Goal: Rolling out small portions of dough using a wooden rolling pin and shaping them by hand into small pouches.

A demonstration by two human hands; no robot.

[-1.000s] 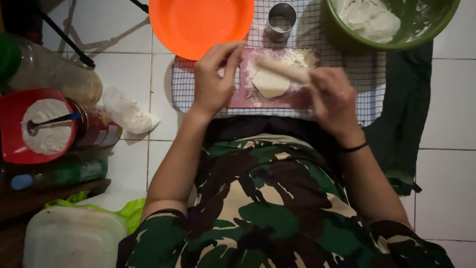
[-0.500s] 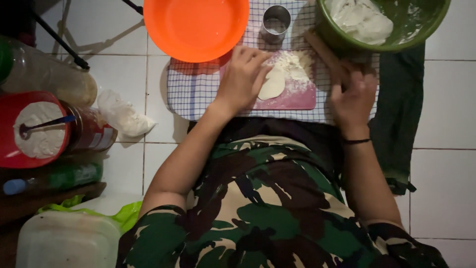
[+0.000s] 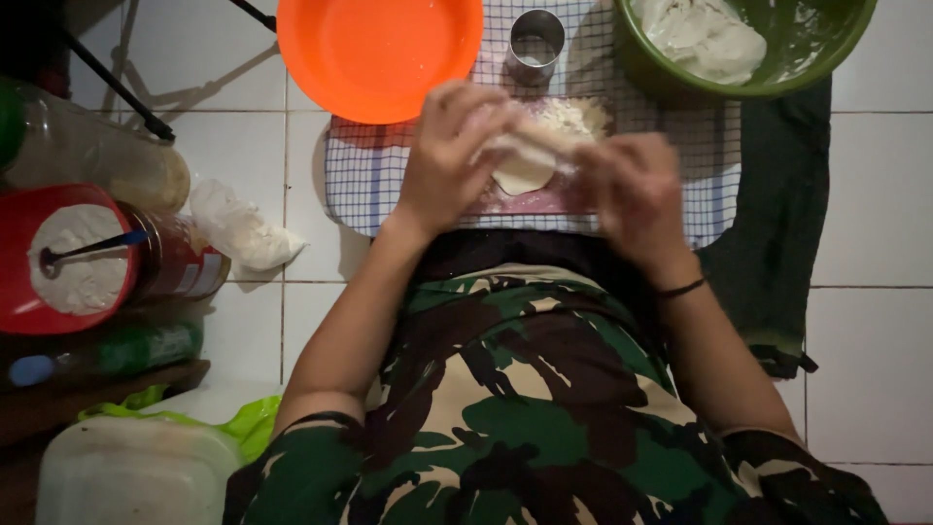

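Two hands — left hand (image 3: pixel 449 160), right hand (image 3: pixel 637 190) — fingers pinched on pale dough piece (image 3: pixel 525 160), red labelled can (image 3: pixel 180 262) far left.

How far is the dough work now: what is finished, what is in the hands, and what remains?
Done: one piece looks rolled flat; none lies in the orange bowl yet. In hand: the left hand and right hand both hold that flat dough piece above the pink board. Left: a lump of dough remains in the green bowl, and the metal ring cutter stands unused.

Dough piece (image 3: pixel 525 160) now between both hands.
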